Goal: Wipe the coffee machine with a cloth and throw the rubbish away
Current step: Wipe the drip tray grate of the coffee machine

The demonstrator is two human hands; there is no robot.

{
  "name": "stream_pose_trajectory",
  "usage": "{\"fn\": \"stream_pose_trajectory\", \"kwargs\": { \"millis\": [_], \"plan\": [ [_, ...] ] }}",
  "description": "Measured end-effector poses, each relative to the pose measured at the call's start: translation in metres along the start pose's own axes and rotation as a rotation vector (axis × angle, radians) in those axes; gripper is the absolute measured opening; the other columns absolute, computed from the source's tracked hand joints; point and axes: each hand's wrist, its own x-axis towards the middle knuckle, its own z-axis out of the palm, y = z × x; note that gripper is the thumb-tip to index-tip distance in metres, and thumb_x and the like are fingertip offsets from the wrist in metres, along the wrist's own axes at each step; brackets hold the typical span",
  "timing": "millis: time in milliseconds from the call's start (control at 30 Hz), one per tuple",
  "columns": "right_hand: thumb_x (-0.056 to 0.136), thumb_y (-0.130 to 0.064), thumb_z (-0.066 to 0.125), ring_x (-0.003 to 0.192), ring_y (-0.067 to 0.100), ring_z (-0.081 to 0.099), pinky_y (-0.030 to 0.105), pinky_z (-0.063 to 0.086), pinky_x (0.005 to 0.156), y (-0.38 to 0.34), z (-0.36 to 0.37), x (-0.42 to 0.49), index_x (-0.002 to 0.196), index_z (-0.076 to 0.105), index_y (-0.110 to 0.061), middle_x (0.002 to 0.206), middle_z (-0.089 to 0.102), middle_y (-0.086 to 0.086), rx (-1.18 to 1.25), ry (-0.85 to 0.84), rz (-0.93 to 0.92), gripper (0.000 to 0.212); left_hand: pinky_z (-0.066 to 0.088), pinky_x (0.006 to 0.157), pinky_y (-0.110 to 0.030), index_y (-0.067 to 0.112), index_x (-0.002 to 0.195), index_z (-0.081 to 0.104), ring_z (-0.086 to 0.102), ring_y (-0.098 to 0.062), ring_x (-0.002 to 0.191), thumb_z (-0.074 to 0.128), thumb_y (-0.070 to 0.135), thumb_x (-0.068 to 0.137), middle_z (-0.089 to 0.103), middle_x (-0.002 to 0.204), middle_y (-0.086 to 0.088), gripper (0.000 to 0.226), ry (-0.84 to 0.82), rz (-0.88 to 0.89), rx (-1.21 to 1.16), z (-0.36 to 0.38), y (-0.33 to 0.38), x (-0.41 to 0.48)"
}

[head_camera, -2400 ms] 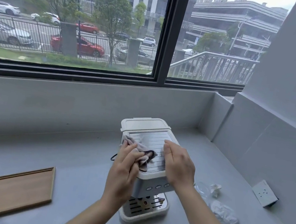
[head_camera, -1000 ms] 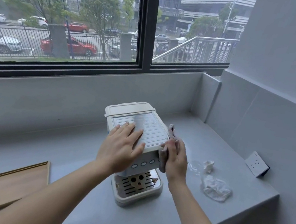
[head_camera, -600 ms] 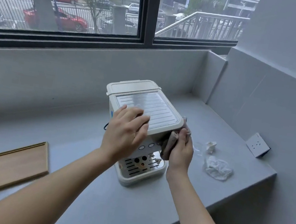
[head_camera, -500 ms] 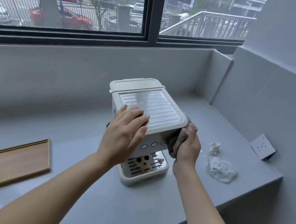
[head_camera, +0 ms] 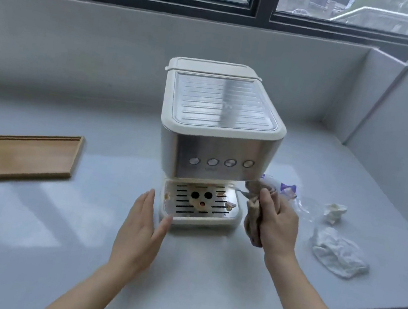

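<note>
Coffee machine [head_camera: 220,130] stood upright on the grey counter [head_camera: 29,206], control buttons facing the person. The left hand [head_camera: 140,227] was just beside the front left corner of the machine's drip tray [head_camera: 200,203], fingers [head_camera: 145,202] straight and holding nothing; contact could not be confirmed. The right hand [head_camera: 276,224] was at the machine's lower right side, fingers curled round a bunched brown cloth [head_camera: 253,215]. Crumpled white rubbish [head_camera: 339,253] lay to the machine's right, apart from it. A wooden tray [head_camera: 18,154] lay well to its left.
</note>
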Motion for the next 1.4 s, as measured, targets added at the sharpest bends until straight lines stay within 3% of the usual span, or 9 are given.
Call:
{"fn": "stream_pose_trajectory", "kwargs": {
  "millis": [100, 233, 367, 567, 667, 800, 1033, 1167, 1400],
  "plan": [
    [0.094, -0.049, 0.052, 0.083, 0.01, 0.066, 0.011, 0.042, 0.065, 0.042, -0.001, -0.006, 0.086, 0.062, -0.035, 0.082, 0.068, -0.011, -0.227, -0.022, -0.067, 0.019, 0.012, 0.118, -0.028, 0.024, 0.154, 0.011, 0.011, -0.007, 0.147, 0.017, 0.072, 0.086, 0.019, 0.162, 0.006, 0.083, 0.036, -0.051, 0.017, 0.019, -0.001, 0.004],
    [0.099, -0.035, 0.049, 0.109, 0.02, 0.06, 0.037, 0.047, 0.091, 0.063, 0.006, -0.007, 0.123, 0.059, -0.034, 0.112, 0.065, -0.014, -0.285, -0.156, -0.245, 0.026, 0.009, 0.114, -0.021, 0.027, 0.152, 0.016, 0.019, -0.006, 0.14, 0.015, 0.065, 0.093, 0.033, 0.153, 0.009, 0.07, 0.094, 0.029, 0.101, 0.029, -0.005, 0.006],
    [0.099, -0.028, 0.053, 0.141, 0.023, 0.036, 0.036, 0.026, 0.114, 0.074, 0.009, -0.029, 0.145, 0.045, -0.021, 0.152, 0.043, -0.003, -0.641, -0.192, -0.464, 0.047, -0.002, 0.12, -0.023, 0.026, 0.154, 0.008, 0.005, -0.006, 0.148, 0.014, 0.059, 0.094, 0.018, 0.161, 0.01, 0.068, 0.049, 0.02, 0.129, 0.03, -0.003, 0.005],
    [0.099, -0.03, 0.043, 0.147, 0.026, 0.027, 0.038, 0.02, 0.12, 0.072, 0.001, -0.037, 0.148, 0.041, -0.014, 0.157, 0.034, -0.002, -0.769, -0.209, -0.545, 0.051, 0.001, 0.119, -0.023, 0.028, 0.154, 0.007, 0.004, -0.005, 0.148, 0.015, 0.057, 0.095, 0.016, 0.162, 0.011, 0.066, 0.047, 0.01, 0.119, 0.027, -0.001, 0.003],
    [0.095, -0.019, 0.048, 0.148, 0.029, 0.024, 0.044, 0.023, 0.12, 0.071, 0.01, -0.048, 0.142, 0.049, -0.009, 0.155, 0.038, 0.003, -0.784, -0.178, -0.749, 0.048, 0.004, 0.119, -0.025, 0.027, 0.154, 0.007, 0.006, -0.006, 0.148, 0.015, 0.057, 0.095, 0.017, 0.162, 0.01, 0.067, 0.047, 0.006, 0.127, 0.028, -0.001, 0.004],
    [0.083, -0.023, 0.06, 0.147, 0.033, 0.026, 0.05, 0.029, 0.115, 0.067, 0.029, -0.062, 0.139, 0.053, -0.012, 0.154, 0.041, 0.003, -0.904, -0.284, -0.959, 0.058, 0.005, 0.12, -0.026, 0.026, 0.155, 0.009, 0.008, -0.007, 0.148, 0.015, 0.058, 0.094, 0.018, 0.161, 0.01, 0.068, 0.051, 0.008, 0.129, 0.028, -0.001, 0.005],
    [0.083, -0.026, 0.054, 0.143, 0.031, 0.036, 0.048, 0.034, 0.115, 0.048, 0.037, -0.052, 0.137, 0.056, -0.015, 0.151, 0.046, 0.0, -1.007, -0.497, -1.146, 0.056, 0.006, 0.117, -0.02, 0.036, 0.153, 0.018, 0.01, 0.003, 0.146, 0.017, 0.055, 0.096, 0.022, 0.158, 0.02, 0.06, 0.071, -0.009, 0.035, 0.026, -0.009, 0.007],
    [0.087, -0.024, 0.045, 0.144, 0.032, 0.035, 0.05, 0.04, 0.11, 0.051, 0.008, -0.035, 0.136, 0.059, -0.018, 0.153, 0.043, -0.002, -1.033, -0.5, -1.125, 0.051, 0.008, 0.116, -0.019, 0.039, 0.152, 0.019, 0.011, 0.003, 0.145, 0.018, 0.054, 0.097, 0.023, 0.157, 0.023, 0.057, 0.076, -0.016, 0.031, 0.027, -0.011, 0.006],
    [0.088, -0.033, 0.054, 0.148, 0.033, 0.023, 0.052, 0.024, 0.118, 0.041, 0.046, -0.031, 0.132, 0.058, -0.034, 0.158, 0.034, 0.001, -0.987, -0.653, -1.206, 0.045, 0.013, 0.118, -0.025, 0.039, 0.152, 0.019, 0.013, 0.001, 0.145, 0.018, 0.054, 0.097, 0.026, 0.156, 0.022, 0.057, 0.082, -0.021, 0.044, 0.027, -0.007, 0.004]
  ]
}}
